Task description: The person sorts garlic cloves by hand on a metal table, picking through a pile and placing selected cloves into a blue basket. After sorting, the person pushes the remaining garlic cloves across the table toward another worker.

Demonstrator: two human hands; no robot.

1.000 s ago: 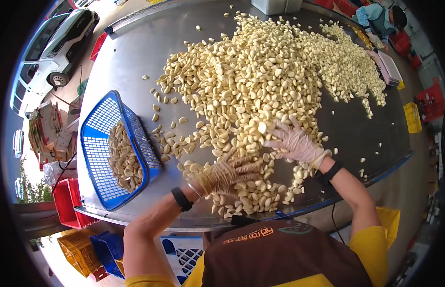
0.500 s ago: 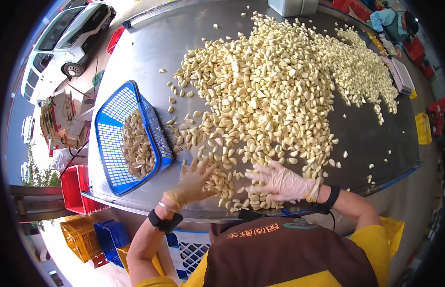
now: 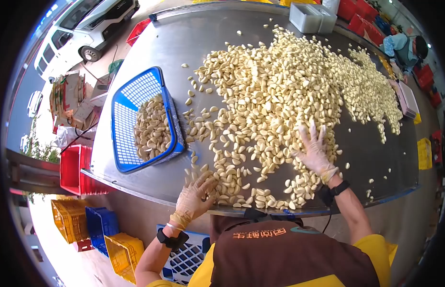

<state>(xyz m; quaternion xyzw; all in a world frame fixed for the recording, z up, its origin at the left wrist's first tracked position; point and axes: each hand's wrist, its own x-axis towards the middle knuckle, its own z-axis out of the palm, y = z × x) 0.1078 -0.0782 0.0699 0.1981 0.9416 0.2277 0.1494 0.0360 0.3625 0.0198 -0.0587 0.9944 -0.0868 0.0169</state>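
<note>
Metal tabletop [image 3: 177, 40] outdoors or under an open front; white vehicle [image 3: 64, 40] at far left, red crate [image 3: 76, 167] below it. Blue basket [image 3: 173, 125] on the left of the tabletop, tilted, duller cloves [image 3: 153, 129] inside. Right of it, scattered strays running into the main heap of pale cloves [image 3: 280, 86], which look like peeled garlic.

Left hand [image 3: 191, 201], thinly gloved, at the near edge: fingers a little apart, slightly curled, against the loose cloves there. Right hand [image 3: 315, 155], also gloved, lies over the heap's near right side, fingers spread wide, nothing seen clamped. Smaller cloves reach off to the right, co-worker [image 3: 401, 48] beyond.

Judgement on handling: each clove light, firm, smooth, probably slippery in a glove, easily bruised by hard pressing. Best taken by a cupped palm from the heap's thin edge, or singly across the fat middle
</note>
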